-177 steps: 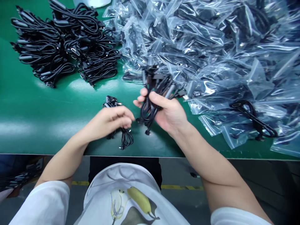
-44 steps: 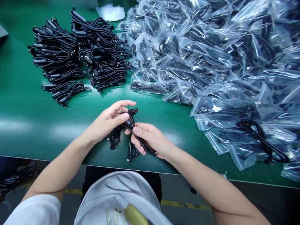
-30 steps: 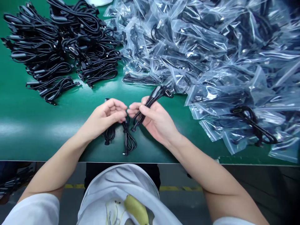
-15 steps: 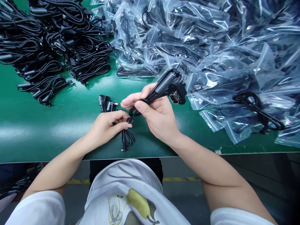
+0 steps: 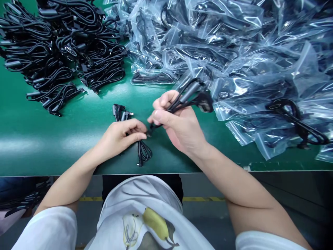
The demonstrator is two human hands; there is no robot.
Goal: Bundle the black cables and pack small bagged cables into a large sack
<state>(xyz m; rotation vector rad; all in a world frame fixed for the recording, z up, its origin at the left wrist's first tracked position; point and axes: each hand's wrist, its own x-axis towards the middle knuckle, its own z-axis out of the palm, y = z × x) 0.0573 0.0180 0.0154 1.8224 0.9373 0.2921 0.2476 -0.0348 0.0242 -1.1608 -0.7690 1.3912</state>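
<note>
My right hand (image 5: 180,125) is closed round a bundled black cable (image 5: 188,93), held above the table. A grey cylindrical part and a dark, motion-blurred connector stick out beyond the fingers at the upper right. From the lower left of the bundle hangs a small black plug (image 5: 149,133). Just beside that plug is my left hand (image 5: 127,133), its fingers curved and the thumb slightly apart from them. Another black cable bundle (image 5: 144,152) lies on the table under my left hand, which hides its middle.
Loose bundled black cables (image 5: 59,52) are heaped at the far left of the green table (image 5: 85,135). A large pile of clear zip bags (image 5: 234,66) with cables inside covers the back and right. One unbagged cable (image 5: 296,119) lies on the bags. The table's front edge runs near my body.
My right hand has moved slightly right with the cable, and its fingers have shifted. The plug that my left fingers pinched now sits at the edge of their tips. The view has shifted a little.
</note>
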